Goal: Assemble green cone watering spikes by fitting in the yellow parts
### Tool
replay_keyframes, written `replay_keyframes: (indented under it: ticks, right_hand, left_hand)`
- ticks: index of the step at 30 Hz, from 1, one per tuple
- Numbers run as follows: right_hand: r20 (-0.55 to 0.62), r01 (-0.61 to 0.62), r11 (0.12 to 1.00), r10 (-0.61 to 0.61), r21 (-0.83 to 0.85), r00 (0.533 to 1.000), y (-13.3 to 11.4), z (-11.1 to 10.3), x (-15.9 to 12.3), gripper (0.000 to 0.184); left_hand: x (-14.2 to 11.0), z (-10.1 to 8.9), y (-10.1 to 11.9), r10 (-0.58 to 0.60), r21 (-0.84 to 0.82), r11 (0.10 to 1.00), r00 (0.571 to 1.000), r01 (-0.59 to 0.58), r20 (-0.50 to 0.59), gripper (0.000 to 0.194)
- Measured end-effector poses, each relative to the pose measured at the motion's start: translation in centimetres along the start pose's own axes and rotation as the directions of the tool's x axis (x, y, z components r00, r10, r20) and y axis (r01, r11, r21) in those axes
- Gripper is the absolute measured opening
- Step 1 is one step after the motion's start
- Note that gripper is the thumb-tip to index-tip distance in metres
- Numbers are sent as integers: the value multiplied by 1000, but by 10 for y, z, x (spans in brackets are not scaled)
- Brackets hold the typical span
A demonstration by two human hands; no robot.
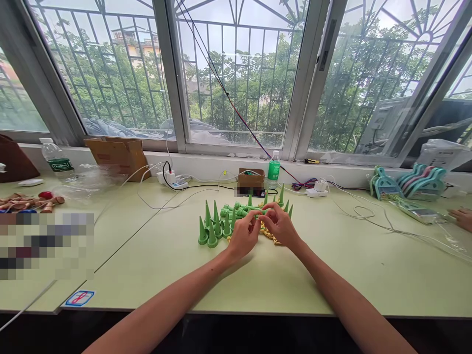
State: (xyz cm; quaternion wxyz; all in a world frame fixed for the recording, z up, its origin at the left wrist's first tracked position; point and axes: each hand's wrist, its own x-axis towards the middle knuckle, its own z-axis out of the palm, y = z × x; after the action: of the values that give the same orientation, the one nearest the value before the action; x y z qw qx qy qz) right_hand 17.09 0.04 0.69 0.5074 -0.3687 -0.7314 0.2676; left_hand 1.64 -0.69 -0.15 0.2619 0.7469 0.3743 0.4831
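Note:
My left hand point(244, 234) and my right hand point(282, 224) meet over the middle of the table, fingertips pinched close together. What they pinch is small and mostly hidden by the fingers; a bit of green shows beside them. Around and behind the hands are several green plastic cone-shaped spikes point(212, 236) with round bases, most of them upright. Green pieces with ribbed round ends point(236, 210) lie on their sides just behind my left hand. Small yellow parts point(271, 235) lie in a heap beneath my right hand, partly covered by it.
Behind the spikes stand a small cardboard box point(251, 179) and a green-labelled bottle point(274, 167). Cables and a white power strip point(317, 189) run along the back. Teal plastic items point(420, 184) stand at right, near another person's hand point(462, 216). Wooden pieces point(33, 202) lie at left.

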Motion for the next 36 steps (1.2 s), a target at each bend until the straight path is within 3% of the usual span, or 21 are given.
replay_keyframes:
  ticks: [16, 23, 30, 36]
  right_hand:
    - [-90, -30, 999, 27, -34, 996, -2, 0, 1, 25]
    - [-44, 2, 1000, -3, -19, 999, -2, 0, 1, 28]
    - [-114, 22, 997, -31, -74, 993, 2, 1, 2, 27]
    - [-197, -6, 987, -27, -162, 980, 6, -2, 3, 29]
  left_hand:
    - [0, 0, -1, 42, -21, 999, 999, -42, -3, 19]
    - [1, 1, -1, 50, -34, 998, 998, -51, -31, 20]
    - [2, 1, 0, 21, -71, 997, 993, -30, -117, 23]
    - [5, -4, 2, 43, 21, 999, 970, -39, -238, 27]
